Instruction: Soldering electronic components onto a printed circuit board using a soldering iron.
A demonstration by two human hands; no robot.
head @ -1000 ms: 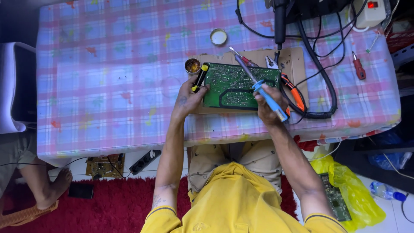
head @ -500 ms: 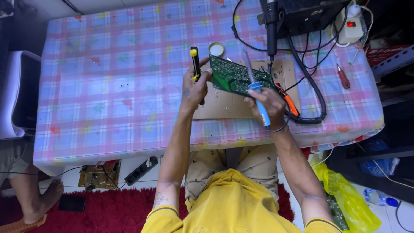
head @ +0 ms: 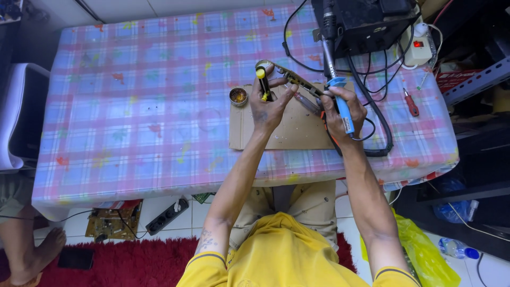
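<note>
Left hand gripped circuit board tilted on edge over cardboard on bench, plus yellow-black tool, probably — right hand clenched blue soldering iron. Board light, stiff, fragile — hold edges.

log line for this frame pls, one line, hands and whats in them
left hand: shut on yellow-black tool, tilting circuit board | right hand: shut on blue-handled soldering iron | base: cardboard sheet | nearby: small tin

the left hand tips up a green board. the right hand holds a blue tool beside it.
</note>
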